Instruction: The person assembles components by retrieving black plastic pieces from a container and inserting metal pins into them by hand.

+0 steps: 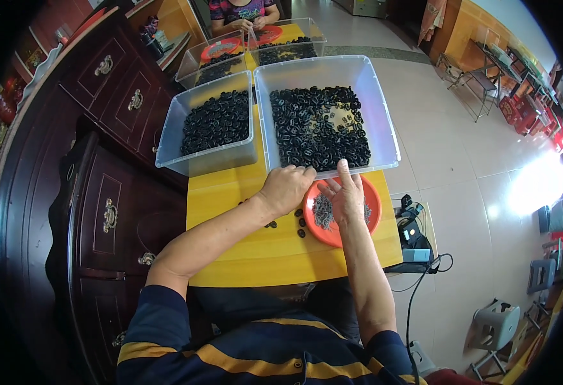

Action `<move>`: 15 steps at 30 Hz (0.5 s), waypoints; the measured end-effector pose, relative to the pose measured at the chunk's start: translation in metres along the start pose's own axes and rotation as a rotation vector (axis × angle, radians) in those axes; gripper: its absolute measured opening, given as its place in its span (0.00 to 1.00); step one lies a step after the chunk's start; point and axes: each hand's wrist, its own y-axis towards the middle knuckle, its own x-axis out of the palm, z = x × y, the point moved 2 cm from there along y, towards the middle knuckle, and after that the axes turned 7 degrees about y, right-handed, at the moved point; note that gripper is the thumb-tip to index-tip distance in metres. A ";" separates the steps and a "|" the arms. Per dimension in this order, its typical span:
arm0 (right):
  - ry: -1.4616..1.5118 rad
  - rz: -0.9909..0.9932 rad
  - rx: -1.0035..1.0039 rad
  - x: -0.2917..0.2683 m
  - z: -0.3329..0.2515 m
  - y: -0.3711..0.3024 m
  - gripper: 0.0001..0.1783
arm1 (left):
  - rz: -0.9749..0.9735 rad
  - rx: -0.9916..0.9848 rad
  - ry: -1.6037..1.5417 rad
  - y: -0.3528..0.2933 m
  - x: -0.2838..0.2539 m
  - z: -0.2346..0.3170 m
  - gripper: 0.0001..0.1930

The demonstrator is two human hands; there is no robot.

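Note:
My left hand (286, 190) is closed, its fingertips by the front rim of a large clear plastic tub (378, 119); what it holds, if anything, is hidden. My right hand (347, 200) is open, palm up with thumb apart, over a round orange-red plate (374, 221). Small thin grey pieces (323, 212) lie heaped on that plate. Many small black oval pieces (294, 125) cover most of the tub's floor. A few loose black pieces (301, 233) lie on the yellow table (256, 256) between my left forearm and the plate.
A second clear tub (220, 154) of black pieces stands to the left. Across the table a person (249, 16) works with both hands beside more tubs and plates. A dark wooden cabinet (111, 173) borders the left; a power strip with cables (413, 224) sits at the right edge.

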 end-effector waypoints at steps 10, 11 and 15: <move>-0.030 -0.023 -0.055 -0.013 0.016 0.003 0.17 | -0.381 -0.104 -0.510 0.050 -0.013 -0.024 0.22; -0.006 -0.039 -0.065 -0.015 0.016 0.003 0.17 | -0.361 -0.150 -0.460 0.064 -0.006 -0.027 0.22; 0.009 -0.034 -0.067 -0.016 0.016 0.004 0.17 | -0.349 -0.254 -0.471 0.106 0.056 -0.051 0.21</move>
